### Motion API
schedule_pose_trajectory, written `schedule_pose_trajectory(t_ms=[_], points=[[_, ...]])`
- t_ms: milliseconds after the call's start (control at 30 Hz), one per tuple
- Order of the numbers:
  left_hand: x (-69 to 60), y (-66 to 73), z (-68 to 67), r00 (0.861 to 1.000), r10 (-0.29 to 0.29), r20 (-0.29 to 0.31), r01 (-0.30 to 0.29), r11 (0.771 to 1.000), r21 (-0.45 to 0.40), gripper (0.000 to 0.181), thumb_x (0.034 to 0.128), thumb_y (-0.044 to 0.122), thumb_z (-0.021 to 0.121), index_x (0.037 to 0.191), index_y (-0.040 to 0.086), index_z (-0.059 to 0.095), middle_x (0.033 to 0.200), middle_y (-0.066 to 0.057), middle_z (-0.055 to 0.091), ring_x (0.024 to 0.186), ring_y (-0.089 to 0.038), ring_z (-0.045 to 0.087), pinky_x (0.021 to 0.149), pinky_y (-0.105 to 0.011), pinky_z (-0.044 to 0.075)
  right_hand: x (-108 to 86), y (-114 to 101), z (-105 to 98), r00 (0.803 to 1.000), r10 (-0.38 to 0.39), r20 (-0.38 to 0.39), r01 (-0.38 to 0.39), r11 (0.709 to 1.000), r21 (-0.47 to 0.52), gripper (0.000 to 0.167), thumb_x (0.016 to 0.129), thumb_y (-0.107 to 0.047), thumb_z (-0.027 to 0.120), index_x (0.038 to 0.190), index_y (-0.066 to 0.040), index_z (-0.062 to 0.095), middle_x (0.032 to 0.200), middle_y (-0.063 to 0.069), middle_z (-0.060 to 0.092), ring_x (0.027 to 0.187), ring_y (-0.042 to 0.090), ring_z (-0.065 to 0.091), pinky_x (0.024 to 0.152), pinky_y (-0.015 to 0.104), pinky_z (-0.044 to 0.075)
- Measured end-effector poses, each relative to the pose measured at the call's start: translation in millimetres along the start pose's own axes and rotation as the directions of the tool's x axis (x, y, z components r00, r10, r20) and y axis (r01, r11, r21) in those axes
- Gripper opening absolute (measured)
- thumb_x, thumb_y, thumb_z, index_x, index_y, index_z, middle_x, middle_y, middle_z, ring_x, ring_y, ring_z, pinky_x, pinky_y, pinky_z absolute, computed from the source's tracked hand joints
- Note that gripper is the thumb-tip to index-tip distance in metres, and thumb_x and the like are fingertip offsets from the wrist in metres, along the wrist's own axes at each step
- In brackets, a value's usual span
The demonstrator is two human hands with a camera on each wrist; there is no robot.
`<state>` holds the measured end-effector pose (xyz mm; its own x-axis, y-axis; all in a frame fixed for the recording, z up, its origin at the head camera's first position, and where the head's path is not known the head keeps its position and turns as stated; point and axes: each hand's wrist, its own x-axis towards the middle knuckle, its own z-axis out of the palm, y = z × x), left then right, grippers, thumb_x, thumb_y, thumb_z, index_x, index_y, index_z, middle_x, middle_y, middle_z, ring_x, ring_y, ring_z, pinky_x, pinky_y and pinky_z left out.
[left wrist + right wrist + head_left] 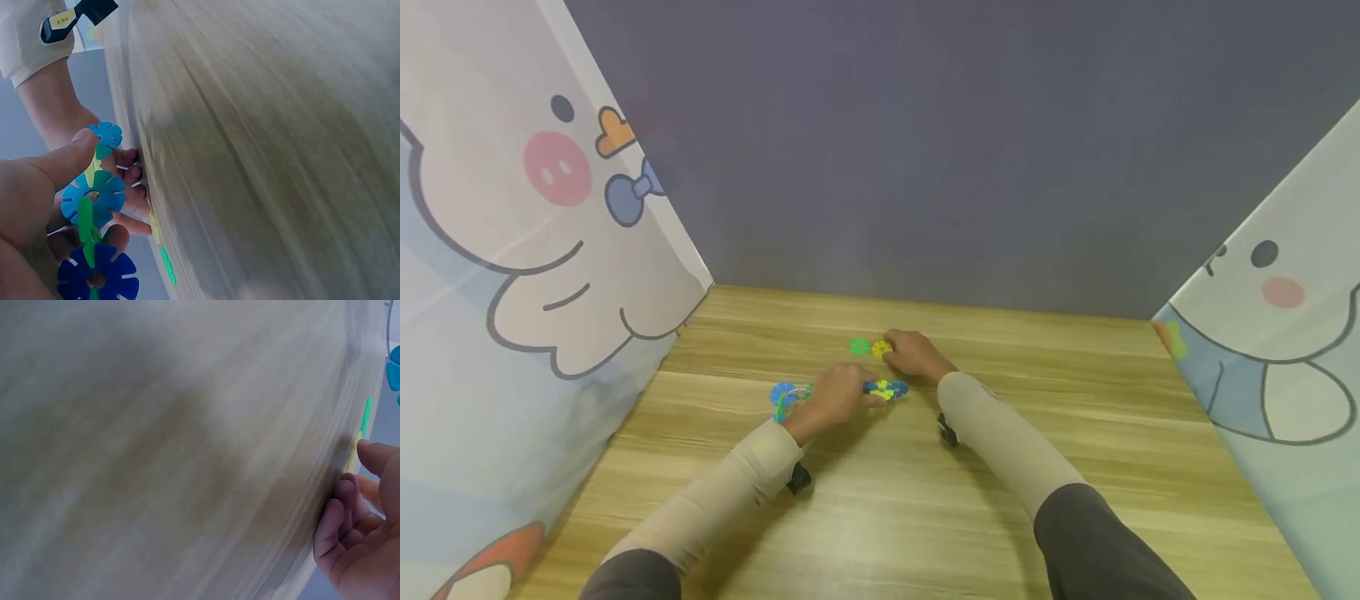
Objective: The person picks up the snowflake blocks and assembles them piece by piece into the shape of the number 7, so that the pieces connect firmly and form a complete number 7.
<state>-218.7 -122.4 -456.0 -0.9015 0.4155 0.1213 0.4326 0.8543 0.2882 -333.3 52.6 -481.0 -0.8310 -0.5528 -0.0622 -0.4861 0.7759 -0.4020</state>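
A chain of notched plastic flower discs (107,199), in blue, green and yellow, is in my left hand (837,395), held just above the table. The thumb presses near one end of the chain, and fingers curl behind it. One end, a yellow-green and blue disc (898,388), sticks out to the right; a blue disc (782,392) shows at the left. My right hand (913,353) pinches a yellow flower disc (879,350) lying on the table, thumb and finger at its edge. Beside it on the left lies a green flower disc (860,346).
The wood-grain table (880,517) meets a dark grey panel (910,150) at the back. Cartoon-printed panels stand at the left (467,350) and right (1300,483). A small black device (799,478) hangs under the left cuff, another (947,430) under the right.
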Motion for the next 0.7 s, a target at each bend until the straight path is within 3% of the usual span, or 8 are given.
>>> schedule_pose_trajectory(t_ms=[233, 700], points=[[-1.4, 3.5, -3.3, 1.0, -0.015, -0.004, 0.015, 1.0, -0.009, 0.048, 0.083, 0.04, 0.082, 0.118, 0.008, 0.076, 0.118, -0.013, 0.075, 0.096, -0.027, 0.077, 0.064, -0.029, 0.064, 0.0, 0.4, 1.0, 1.0, 0.017, -0.001, -0.017, 1.0, -0.01, 0.043, 0.102, -0.02, 0.059, 0.143, -0.006, 0.056, 0.139, 0.012, 0.065, 0.125, 0.03, 0.064, 0.11, 0.047, 0.051], [-1.0, 1.5, -3.0, 1.0, -0.023, 0.012, 0.023, 1.0, -0.014, 0.047, 0.0834, 0.04, 0.081, 0.119, 0.01, 0.075, 0.119, -0.011, 0.075, 0.104, -0.029, 0.075, 0.073, -0.033, 0.065, -1.6, 0.6, 0.1, 0.999, 0.036, -0.019, -0.036, 0.999, 0.014, 0.041, 0.097, -0.017, 0.066, 0.136, -0.006, 0.061, 0.131, 0.012, 0.068, 0.122, 0.031, 0.062, 0.107, 0.048, 0.052]])
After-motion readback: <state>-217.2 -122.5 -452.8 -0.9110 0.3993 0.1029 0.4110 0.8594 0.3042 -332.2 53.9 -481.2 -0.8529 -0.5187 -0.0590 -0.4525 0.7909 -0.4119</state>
